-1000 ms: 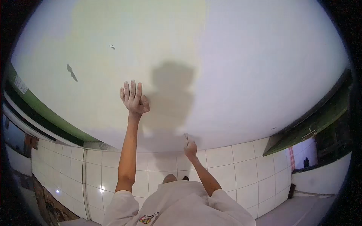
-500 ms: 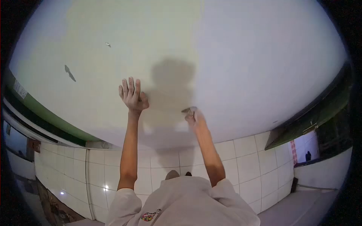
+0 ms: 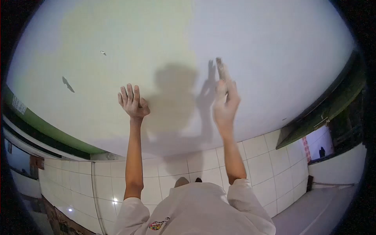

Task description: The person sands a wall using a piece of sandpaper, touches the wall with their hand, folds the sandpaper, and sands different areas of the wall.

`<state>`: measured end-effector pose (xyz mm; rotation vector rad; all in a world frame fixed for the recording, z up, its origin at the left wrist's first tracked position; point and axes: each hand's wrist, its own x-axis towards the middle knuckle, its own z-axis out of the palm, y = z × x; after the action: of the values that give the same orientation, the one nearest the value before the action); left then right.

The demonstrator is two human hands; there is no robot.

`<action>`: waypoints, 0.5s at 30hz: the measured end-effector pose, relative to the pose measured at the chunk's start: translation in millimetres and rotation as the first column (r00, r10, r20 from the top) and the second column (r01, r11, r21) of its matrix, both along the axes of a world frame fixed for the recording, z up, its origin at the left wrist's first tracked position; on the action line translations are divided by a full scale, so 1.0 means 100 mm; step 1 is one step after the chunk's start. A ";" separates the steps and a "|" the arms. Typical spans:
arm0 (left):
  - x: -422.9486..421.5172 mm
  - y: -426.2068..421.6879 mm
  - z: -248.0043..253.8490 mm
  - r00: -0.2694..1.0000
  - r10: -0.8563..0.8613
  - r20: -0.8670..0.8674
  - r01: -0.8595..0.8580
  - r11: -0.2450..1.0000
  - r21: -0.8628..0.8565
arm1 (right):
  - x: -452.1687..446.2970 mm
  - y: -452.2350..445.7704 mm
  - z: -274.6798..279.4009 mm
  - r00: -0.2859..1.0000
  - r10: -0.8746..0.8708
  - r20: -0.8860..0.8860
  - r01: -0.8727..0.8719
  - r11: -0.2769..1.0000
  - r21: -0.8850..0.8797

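A wall fills the upper part of the view, yellowish at left and pale lilac at right. My left hand rests against the yellowish part with its fingers spread, and nothing shows in it. On the lilac part, my right hand is closed around a thin, worn tool that points upward; motion blurs the hand. The tool's exact kind cannot be made out. Shadows of my head and right arm fall on the wall between the hands.
White floor tiles lie below the wall. A green-edged doorway with an open door stands at right. At left are a green frame and a paper label. A small white object sticks out of the wall.
My right hand has swung up from low near the wall's bottom edge to the lilac area at right, with the tool. My left hand stays in nearly the same place on the wall.
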<state>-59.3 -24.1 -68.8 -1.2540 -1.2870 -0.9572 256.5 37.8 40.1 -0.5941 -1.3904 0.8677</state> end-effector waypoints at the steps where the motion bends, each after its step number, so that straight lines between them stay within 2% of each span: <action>1: 0.02 0.00 0.02 1.000 0.000 -0.007 0.000 1.000 0.006 | -0.08 0.04 -0.21 0.946 -0.266 0.185 0.208 0.936 0.284; 2: 0.02 0.00 0.01 1.000 -0.001 -0.006 0.001 1.000 0.003 | -0.17 0.05 -0.40 0.795 -0.543 0.272 0.321 0.756 0.570; 5: -0.02 -0.01 0.01 1.000 -0.020 -0.021 0.020 1.000 0.012 | -0.50 0.05 -0.80 0.792 -0.501 0.348 0.269 0.798 0.539; 8: -0.04 0.00 0.01 1.000 0.015 -0.016 -0.015 1.000 -0.002 | -0.63 0.09 -0.99 0.823 -0.487 0.293 0.280 0.796 0.537; 11: 0.01 -0.01 0.02 1.000 -0.010 -0.004 0.010 1.000 0.000 | -0.60 0.15 -1.02 0.827 -0.505 0.248 0.288 0.758 0.586; 15: -0.01 0.00 0.01 0.999 -0.034 0.007 0.034 0.999 0.009 | -0.62 0.14 -1.03 0.826 -0.521 0.213 0.333 0.757 0.561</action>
<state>-60.2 -24.4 -67.5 -1.2702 -1.2694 -0.9914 194.1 52.2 -63.1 -0.6483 -1.6361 -0.0112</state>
